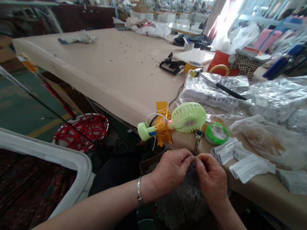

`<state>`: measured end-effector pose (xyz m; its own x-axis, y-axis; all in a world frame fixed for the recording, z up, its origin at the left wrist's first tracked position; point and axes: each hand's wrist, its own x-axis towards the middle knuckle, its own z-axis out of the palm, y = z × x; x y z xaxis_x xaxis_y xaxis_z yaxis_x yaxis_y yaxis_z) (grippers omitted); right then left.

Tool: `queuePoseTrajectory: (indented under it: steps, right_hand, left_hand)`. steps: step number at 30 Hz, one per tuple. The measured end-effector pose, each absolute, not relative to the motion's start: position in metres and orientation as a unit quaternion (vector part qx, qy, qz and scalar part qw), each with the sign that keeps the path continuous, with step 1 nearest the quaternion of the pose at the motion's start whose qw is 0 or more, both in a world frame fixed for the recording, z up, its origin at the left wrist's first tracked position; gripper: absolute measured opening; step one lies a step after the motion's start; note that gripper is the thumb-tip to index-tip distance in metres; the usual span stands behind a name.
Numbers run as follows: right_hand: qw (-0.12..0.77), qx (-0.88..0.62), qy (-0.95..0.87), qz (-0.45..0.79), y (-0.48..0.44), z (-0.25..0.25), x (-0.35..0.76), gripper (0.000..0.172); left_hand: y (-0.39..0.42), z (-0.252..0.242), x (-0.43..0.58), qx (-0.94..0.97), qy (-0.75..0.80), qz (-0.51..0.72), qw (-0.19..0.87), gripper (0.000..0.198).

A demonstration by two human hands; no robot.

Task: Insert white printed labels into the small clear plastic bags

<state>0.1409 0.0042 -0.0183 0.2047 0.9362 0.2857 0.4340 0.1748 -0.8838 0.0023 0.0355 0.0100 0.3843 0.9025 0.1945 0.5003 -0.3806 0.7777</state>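
Observation:
My left hand [172, 169], a silver bangle on its wrist, is closed in a pinch. Its fingertips meet those of my right hand [212, 179], which is pinched shut too. Whatever lies between the fingertips is too small to make out. Under both hands, a heap of translucent plastic pieces [182, 208] fills a cardboard box at my lap. Just beyond my hands, a light green handheld fan [189, 117] is fixed at the table edge with brown tape [164, 124]. Stacks of printed paper labels [251, 166] lie to the right of my right hand.
A green tape roll [216, 134] sits near the table edge. A small hammer [220, 84] rests on plastic-wrapped packs [212, 95]. Left of me stands a white bin [85, 170] holding dark patterned fabric [11, 189]. A round red-strapped stool [83, 130] is under the brown table [113, 73].

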Motion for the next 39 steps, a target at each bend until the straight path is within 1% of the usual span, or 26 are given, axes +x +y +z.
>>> queuePoseTrajectory:
  steps: [20, 26, 31, 33, 35, 36, 38, 39]
  right_hand:
    - [0.501, -0.599, -0.582, 0.227, 0.01, -0.019, 0.142, 0.017]
    - [0.506, -0.599, -0.577, 0.228, 0.011, -0.018, 0.142, 0.018]
    - [0.498, -0.592, -0.579, 0.259, -0.011, -0.017, 0.144, 0.017]
    - [0.485, -0.585, -0.613, 0.218, -0.025, -0.013, 0.151, 0.015]
    - [0.464, -0.567, -0.669, 0.122, -0.035, -0.007, 0.164, 0.008]
    - [0.451, -0.561, -0.692, 0.063, -0.038, -0.003, 0.173, 0.007]
    - [0.405, -0.573, -0.711, -0.048, -0.037, 0.0, 0.19, 0.013]
    - [0.374, -0.592, -0.708, -0.091, -0.034, 0.0, 0.197, 0.019]
  left_hand:
    - [0.045, 0.008, 0.005, 0.777, 0.457, 0.314, 0.299, 0.026]
    - [0.044, 0.009, 0.006, 0.77, 0.462, 0.315, 0.307, 0.026]
    - [0.032, 0.01, 0.0, 0.764, 0.451, 0.318, 0.334, 0.025]
    - [0.027, 0.008, -0.005, 0.761, 0.455, 0.311, 0.343, 0.026]
    - [0.025, 0.002, -0.011, 0.761, 0.455, 0.298, 0.353, 0.025]
    - [0.025, -0.001, -0.013, 0.763, 0.453, 0.293, 0.356, 0.023]
    - [0.025, -0.008, -0.017, 0.767, 0.45, 0.29, 0.353, 0.023]
    - [0.025, -0.011, -0.018, 0.768, 0.451, 0.29, 0.351, 0.025]
